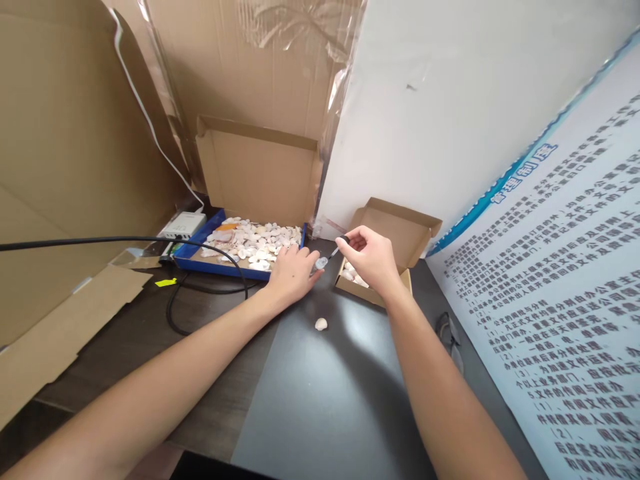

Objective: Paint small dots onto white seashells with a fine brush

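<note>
My left hand (294,275) is closed around a small clear bottle (321,263), steadying it low over the grey mat, its open mouth facing right. Between the thumb and fingers of my right hand (371,259) is a black-capped applicator (343,239). Its thin pale stem slants down to the bottle's mouth; whether the tip is inside cannot be made out. One cream seashell (321,324) lies alone on the mat, nearer to me than both hands.
A blue-edged box (215,268) full of shells stands behind my left hand. Beneath my right hand sits a small cardboard box (367,293) with shells. A black cable (173,313) loops at left, near a white power strip (185,225). Glasses (449,333) lie at right.
</note>
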{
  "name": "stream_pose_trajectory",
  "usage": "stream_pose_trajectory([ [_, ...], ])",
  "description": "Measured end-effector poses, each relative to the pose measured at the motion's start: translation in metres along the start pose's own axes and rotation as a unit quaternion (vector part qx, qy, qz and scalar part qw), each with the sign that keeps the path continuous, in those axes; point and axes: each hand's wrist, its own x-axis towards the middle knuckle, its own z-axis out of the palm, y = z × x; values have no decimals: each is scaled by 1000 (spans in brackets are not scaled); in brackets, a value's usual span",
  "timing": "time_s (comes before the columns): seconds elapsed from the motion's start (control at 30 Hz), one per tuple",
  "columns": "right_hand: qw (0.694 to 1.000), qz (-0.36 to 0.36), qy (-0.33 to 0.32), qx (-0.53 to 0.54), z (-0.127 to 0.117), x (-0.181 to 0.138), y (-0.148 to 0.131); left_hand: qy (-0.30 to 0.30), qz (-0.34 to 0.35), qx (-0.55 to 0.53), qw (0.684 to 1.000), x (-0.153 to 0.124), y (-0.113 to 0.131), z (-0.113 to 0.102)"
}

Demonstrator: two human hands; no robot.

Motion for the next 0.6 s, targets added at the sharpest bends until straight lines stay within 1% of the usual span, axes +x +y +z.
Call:
stream_pose_trajectory([
  [0.1, 1000, -1, -4, 9, 0, -1, -1, -3, 0, -1, 1000, 0, 0, 0],
  [0.37, 998, -27, -52, 15, 10, -6, -9, -4, -3, -1, 1000, -1, 1, 0],
  [0.6, 999, -28, -45, 11, 11, -8, -13, -1, 2, -13, 1000, -1, -1, 4],
])
